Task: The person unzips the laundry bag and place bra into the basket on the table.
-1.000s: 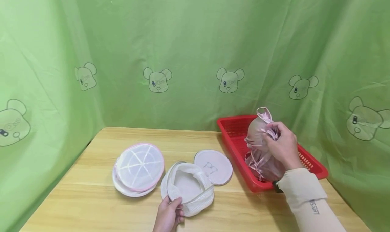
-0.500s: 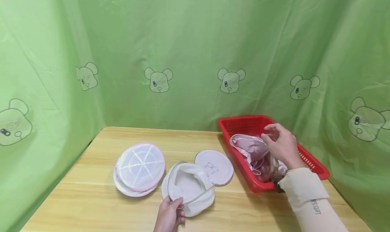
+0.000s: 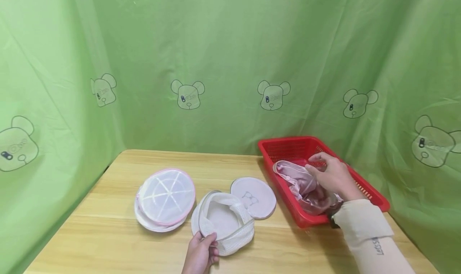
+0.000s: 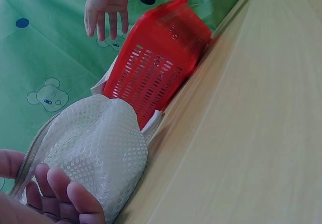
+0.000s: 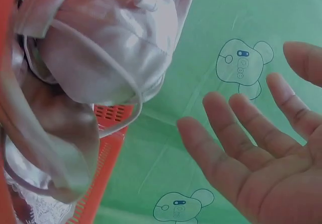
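Note:
My left hand (image 3: 199, 253) pinches the zipped rim of a white mesh laundry bag (image 3: 235, 242), whose round mouth gapes upward on the table. A round pale panel with a bear outline (image 3: 253, 198) lies against the bag's far right side; whether it is joined cannot be seen. My right hand (image 3: 335, 178) hovers over the red basket (image 3: 306, 220), fingers loosely bent and holding nothing. Below it a pink bra (image 3: 297, 176) lies in the basket among other pinkish garments. In the right wrist view the palm (image 5: 266, 168) is spread apart from the bra's cup (image 5: 110, 48).
On the left of the wooden table (image 3: 104, 222) lie stacked round mesh bags (image 3: 167, 196), the top one edged in pink. A green curtain (image 3: 230, 46) with bear prints hangs behind and at both sides. The basket stands at the table's right side.
The bra that my right hand held up over the basket has been let go and lies inside it. The right hand has since dipped slightly lower. My left hand keeps its place on the bag.

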Demonstrator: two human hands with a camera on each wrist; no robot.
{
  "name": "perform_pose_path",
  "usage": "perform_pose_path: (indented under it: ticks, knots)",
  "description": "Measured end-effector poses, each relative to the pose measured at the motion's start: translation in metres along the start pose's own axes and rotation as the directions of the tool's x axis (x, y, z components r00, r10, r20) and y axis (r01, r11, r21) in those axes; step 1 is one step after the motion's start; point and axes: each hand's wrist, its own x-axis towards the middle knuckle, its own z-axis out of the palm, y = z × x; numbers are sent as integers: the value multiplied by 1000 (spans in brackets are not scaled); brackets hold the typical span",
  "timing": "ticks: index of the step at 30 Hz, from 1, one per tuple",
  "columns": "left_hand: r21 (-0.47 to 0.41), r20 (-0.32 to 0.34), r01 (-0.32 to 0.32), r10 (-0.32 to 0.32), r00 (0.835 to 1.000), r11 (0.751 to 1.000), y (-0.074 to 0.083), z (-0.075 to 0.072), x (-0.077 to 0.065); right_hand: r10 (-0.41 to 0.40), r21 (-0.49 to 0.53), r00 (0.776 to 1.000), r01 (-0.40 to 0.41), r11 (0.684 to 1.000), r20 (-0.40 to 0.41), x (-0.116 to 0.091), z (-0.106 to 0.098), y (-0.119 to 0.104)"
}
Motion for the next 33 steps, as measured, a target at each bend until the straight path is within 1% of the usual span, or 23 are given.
perform_pose_path:
  ticks: [7, 14, 18, 20, 22, 25, 28, 30, 32, 33]
  knots:
    - [1, -9, -6, 6, 1000, 1000, 1, 1, 0, -21, 60, 1000, 19, 998, 24, -3, 8, -5]
    - [3, -5, -6, 6, 1000, 1000, 0, 0, 1, -99, 89, 995, 100, 991, -11, -7, 19, -21]
    - [8, -12, -13, 13, 1000, 1000, 1, -2, 0, -123, 136, 992, 123, 983, -10, -9, 26, -31]
    - [12, -24, -21, 21, 999, 1000, 2, -2, 0, -128, 179, 992, 127, 976, -6, -11, 32, -36]
    - [17, -44, -32, 33, 999, 999, 3, -3, 0, -144, 211, 990, 143, 967, -12, -13, 38, -42]
    - [9, -82, -55, 56, 995, 998, 4, -4, 0, -202, 238, 979, 205, 949, -37, -15, 49, -50]
    - [-19, -141, -80, 77, 987, 997, 5, -5, 2, -297, 213, 952, 307, 928, -78, -18, 61, -57]
    - [-41, -199, -98, 88, 976, 994, 6, -5, 4, -349, 191, 932, 361, 913, -94, -20, 68, -61]
    - [-53, -261, -114, 96, 961, 992, 8, -6, 5, -389, 175, 916, 400, 900, -96, -23, 75, -64]
    - [-56, -290, -122, 101, 952, 991, 10, -7, 5, -400, 173, 912, 410, 895, -90, -24, 79, -66]
